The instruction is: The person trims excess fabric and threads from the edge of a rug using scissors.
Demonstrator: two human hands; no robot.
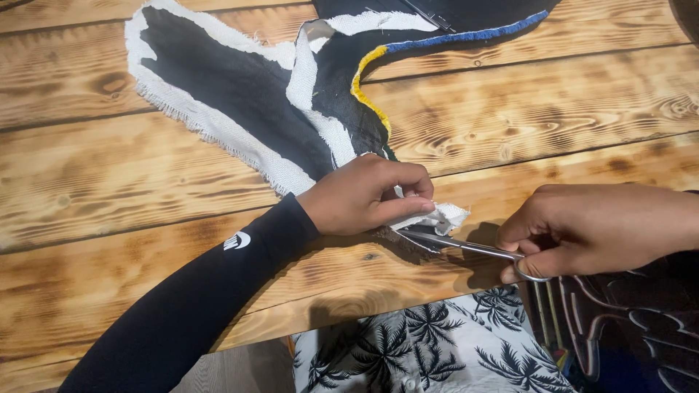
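The left hand (364,195), in a tight black sleeve (196,298), sits near the middle of the view with its fingers pinched on the frayed white edge of a piece of cloth (240,94). The cloth spreads away from that hand toward eleven and twelve o'clock: a black, matte face bordered by coarse off-white woven backing whose edge sheds loose threads. A curved edge of the cloth toward one o'clock is bound in tufted yarn, yellow (364,91) along the bend and blue (466,35) farther up. The pinched end (440,217) bunches into a small crumpled white fold just at three o'clock of the left knuckles.

The right hand (590,229) comes in from three o'clock, its fingers clenched through the ring handles of a pair of slim steel scissors (466,247). The shiny blades point toward nine o'clock and reach under the pinched fold, touching or just beside the cloth; whether the blades are parted I cannot tell.

Everything rests on a wooden table (553,109) of wide planks with scorched, strongly figured grain in amber and dark brown. At six o'clock, below the table edge, shows a white fabric printed with dark palm trees (408,349).
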